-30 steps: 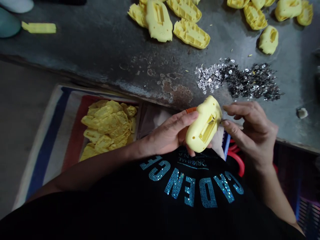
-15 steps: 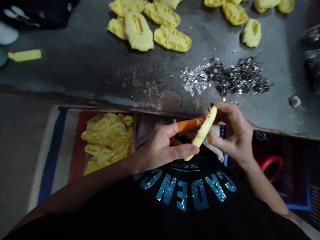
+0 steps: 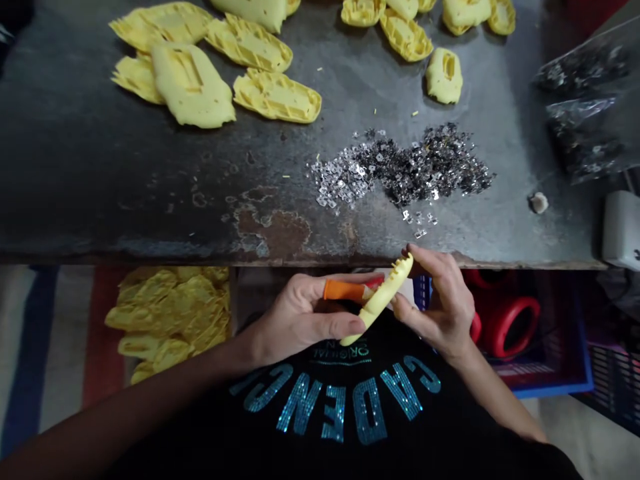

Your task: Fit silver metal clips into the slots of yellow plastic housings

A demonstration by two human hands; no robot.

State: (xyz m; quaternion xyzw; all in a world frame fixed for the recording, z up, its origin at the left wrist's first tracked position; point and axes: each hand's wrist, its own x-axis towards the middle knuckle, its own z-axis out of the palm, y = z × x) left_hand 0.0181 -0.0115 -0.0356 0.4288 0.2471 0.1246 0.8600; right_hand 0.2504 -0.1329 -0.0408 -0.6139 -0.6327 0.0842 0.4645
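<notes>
My left hand (image 3: 305, 320) and my right hand (image 3: 440, 303) hold one yellow plastic shell (image 3: 381, 299) between them, edge-on, just below the table's front edge. The left thumb presses its lower end, and an orange piece (image 3: 345, 290) lies under the left index finger against the shell. The right fingers pinch the shell's upper end. A heap of small shiny metal parts (image 3: 400, 170) lies on the dark metal table (image 3: 150, 193), straight above my hands.
More yellow shells lie at the table's back left (image 3: 210, 73) and back middle (image 3: 443, 73). Clear bags of dark parts (image 3: 585, 120) sit at the right. A box of yellow pieces (image 3: 170, 320) stands below left; red parts (image 3: 510, 327) fill a blue crate below right.
The shell was turned from showing its open face to edge-on, and my right hand closed onto its upper end. The view moved up over the table.
</notes>
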